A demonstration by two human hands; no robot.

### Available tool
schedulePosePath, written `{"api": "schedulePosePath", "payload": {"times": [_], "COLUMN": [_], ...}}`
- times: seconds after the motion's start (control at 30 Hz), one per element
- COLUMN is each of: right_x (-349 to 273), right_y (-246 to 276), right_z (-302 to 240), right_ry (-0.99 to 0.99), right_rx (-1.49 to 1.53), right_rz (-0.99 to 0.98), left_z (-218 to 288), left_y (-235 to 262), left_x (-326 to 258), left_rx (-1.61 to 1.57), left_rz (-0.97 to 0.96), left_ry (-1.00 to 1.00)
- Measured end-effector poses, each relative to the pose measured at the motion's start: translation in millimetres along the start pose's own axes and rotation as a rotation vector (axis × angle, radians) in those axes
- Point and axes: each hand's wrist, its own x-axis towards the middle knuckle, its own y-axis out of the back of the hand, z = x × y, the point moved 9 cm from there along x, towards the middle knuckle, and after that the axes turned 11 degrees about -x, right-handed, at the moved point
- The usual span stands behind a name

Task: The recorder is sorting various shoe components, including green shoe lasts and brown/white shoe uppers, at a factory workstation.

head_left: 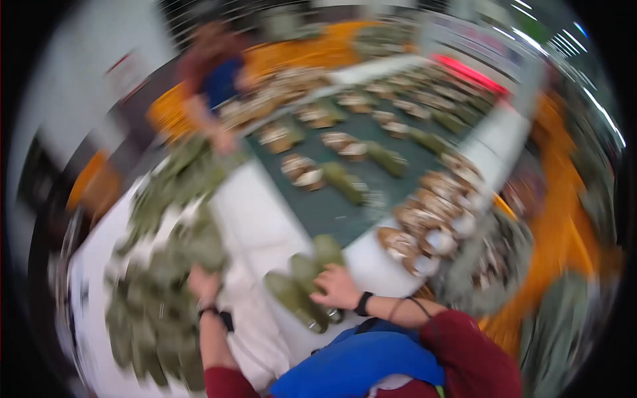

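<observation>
Left hand: The bare left hand (204, 284), a dark band at its wrist, reaches to the right-hand edge of a heap of flat, elongated, dull-green pieces (142, 325); from my remote seat I cannot tell whether its fingers have closed on one.
Right hand: The bare right hand (334, 286), also dark-banded, bends its fingers over three long, smooth green pieces (286, 296) lying side by side; blur keeps me from telling whether it grips any.
White tabletop: Hands well apart, I see a crumpled pale sheet (255, 335) between them on the white tabletop (242, 212).
Dark-green surface: Beyond the three pieces, a flat dark-green surface (325, 209) carries rows of rounded brown-and-white pieces (302, 171), many beside green ones.
Right-hand border: More brown-and-white pieces crowd the white border, near a grey-green lined container (458, 285).
Across the table: A co-worker (215, 79) in red and blue extends an arm to a second green heap (176, 169), orange crates (298, 56) behind.
</observation>
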Motion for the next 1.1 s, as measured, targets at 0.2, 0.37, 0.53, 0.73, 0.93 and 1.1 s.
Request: {"api": "schedulePosePath", "payload": {"times": [0.2,0.37,0.53,0.73,0.93,1.1], "right_x": [0,-9,-7,-5,6,8], "right_y": [10,24,13,8,18,17], "right_z": [-19,-7,-13,-12,-18,-17], "right_ry": [-0.024,-0.096,-0.08,-0.059,-0.033,-0.021], "right_rx": [-0.034,-0.018,-0.039,-0.03,-0.02,-0.039], "right_rz": [0.004,0.065,0.043,0.04,0.047,0.04], "left_z": [-200,-171,-157,-148,-71,-35], "left_y": [-13,-21,3,-7,-14,-2], "left_x": [12,30,-6,-142,-187,-35], "left_rx": [0.622,0.59,0.154,-1.206,-0.733,-0.254], "left_rz": [-0.067,-0.064,-0.092,-0.079,-0.47,-0.129], "left_ry": [0.521,0.524,0.449,0.708,0.53,-0.023]}}
